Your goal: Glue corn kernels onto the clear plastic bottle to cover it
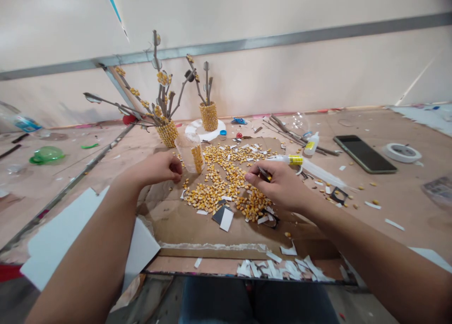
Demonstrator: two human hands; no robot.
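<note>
Clock face centred on corn kernels, spread over cardboard on bench. Clear cup, kernels covering part of wall, at 11 o'clock. Left hand at 9, beside cup, fingers curled; cannot tell if gripping anything. Right hand at 3, pinching slim dark tool, partly hidden. Kernel-clad pot at 12. Phone toward 3.

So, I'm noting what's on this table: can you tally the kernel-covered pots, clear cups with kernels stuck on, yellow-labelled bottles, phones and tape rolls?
Kernel-covered pots: 2
Clear plastic cup: 1
Yellow-labelled bottles: 2
Smartphone: 1
White tape roll: 1
Total: 7
</note>
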